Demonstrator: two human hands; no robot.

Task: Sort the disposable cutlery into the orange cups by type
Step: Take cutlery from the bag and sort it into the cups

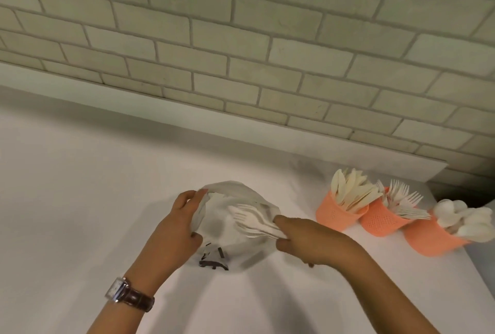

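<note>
R hand (302, 240), grip pinching a bunch of white forks (251, 220), tines pointing up-left, over a white bag (235, 191) gripped open by L hand (176, 226); orange fork cup (383, 222), middle of three, stands to the R on the tabletop (80, 199), nearer R hand.

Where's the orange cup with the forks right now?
In the head view the fork cup stands at the right of the table, between the knife cup on its left and the spoon cup on its right.
</note>
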